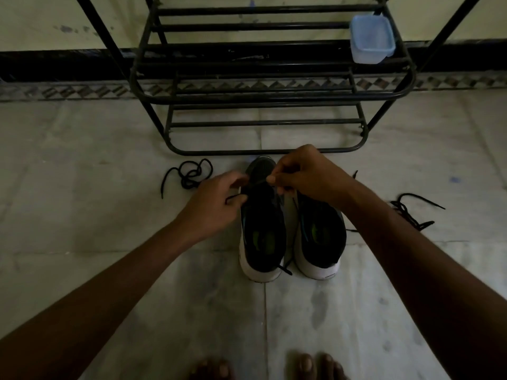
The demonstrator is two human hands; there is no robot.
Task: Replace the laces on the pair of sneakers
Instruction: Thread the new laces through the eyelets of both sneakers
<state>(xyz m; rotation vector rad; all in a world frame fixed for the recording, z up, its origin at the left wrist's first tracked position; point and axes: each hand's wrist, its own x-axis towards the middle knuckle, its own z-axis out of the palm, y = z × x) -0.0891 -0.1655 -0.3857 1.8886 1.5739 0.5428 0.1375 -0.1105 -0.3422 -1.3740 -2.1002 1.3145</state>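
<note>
Head view shows the left grip (219, 198) and right grip (304, 174) both narrow, each pinching part of a black lace (231, 199) drawn across the front of the left shoe (260, 234). The right shoe (321, 234) stands just beside it, under the right wrist. The light is dim, so I cannot tell which eyelets the lace runs through, though it looks like the row nearest the toe.

This reads as the first rows of threading. To do it well, even up the two ends before crossing. Keep the lace flat, and draw each side snug outward from its own grip so the shoe does not skid.

The rack (263, 152) has its bottom rail just beyond the right grip's knuckles, so pulls should go sideways or toward the person, not forward. A loose lace (189, 174) lies near the left grip on its outer side. A second tangle (411, 212) lies outside the right forearm. Either could catch a sweeping wrist.
</note>
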